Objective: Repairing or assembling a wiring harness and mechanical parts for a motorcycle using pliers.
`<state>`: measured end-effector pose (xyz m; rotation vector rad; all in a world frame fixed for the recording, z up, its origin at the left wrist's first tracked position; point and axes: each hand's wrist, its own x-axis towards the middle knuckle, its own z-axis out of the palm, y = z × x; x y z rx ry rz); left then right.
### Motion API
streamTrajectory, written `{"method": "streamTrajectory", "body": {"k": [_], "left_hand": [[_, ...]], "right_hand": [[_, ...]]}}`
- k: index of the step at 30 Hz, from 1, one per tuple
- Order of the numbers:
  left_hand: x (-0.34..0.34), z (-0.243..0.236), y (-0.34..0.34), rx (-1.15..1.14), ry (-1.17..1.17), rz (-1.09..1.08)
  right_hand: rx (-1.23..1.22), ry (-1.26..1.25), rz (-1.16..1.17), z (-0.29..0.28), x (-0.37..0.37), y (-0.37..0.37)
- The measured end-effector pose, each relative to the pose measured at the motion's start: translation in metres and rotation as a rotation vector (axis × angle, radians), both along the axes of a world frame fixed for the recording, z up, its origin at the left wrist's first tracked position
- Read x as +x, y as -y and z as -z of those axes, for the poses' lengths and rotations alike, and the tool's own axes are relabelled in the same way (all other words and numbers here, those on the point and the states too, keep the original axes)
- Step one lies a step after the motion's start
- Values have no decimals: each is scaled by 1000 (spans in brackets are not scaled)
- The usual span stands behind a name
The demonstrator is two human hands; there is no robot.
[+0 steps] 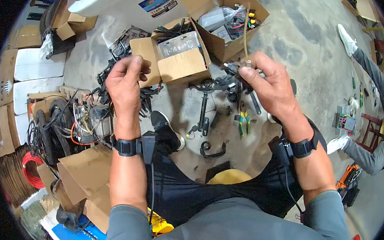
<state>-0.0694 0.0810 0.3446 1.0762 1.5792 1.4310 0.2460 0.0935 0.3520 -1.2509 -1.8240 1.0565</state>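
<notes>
Head view: gripping a thin tan strip [245,31] between thumb and fingers of the right hand [268,83], near dark fittings [232,97]; not showing whether also holding those. Holding the left hand [129,75] apart with fingers curled, not showing whether pinching anything. Judging from this pose, probably working partway: having the strip in grasp, presumably leaving its placing or fitting undone. Leaving pliers [241,124] and a black hook [211,156] lying on the floor [293,42], out of both hands.

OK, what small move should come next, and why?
Probably bring the left hand across to steady the thin strip: its upper end stands free above the grip of the right hand, while the left hand is apart from it, with nothing visibly held.
</notes>
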Motion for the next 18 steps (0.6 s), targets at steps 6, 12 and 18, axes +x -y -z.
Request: {"method": "streamTrajectory", "body": {"k": [6, 12, 18], "left_hand": [[27, 36, 11, -471, -281, 605], [50, 219, 57, -902, 206, 158], [74, 334, 65, -747, 291, -100]], "right_hand": [[-260, -160, 85, -9, 10, -1], [-166, -41, 79, -14, 14, 3], [-239, -83, 148, -5, 38, 9]]}}
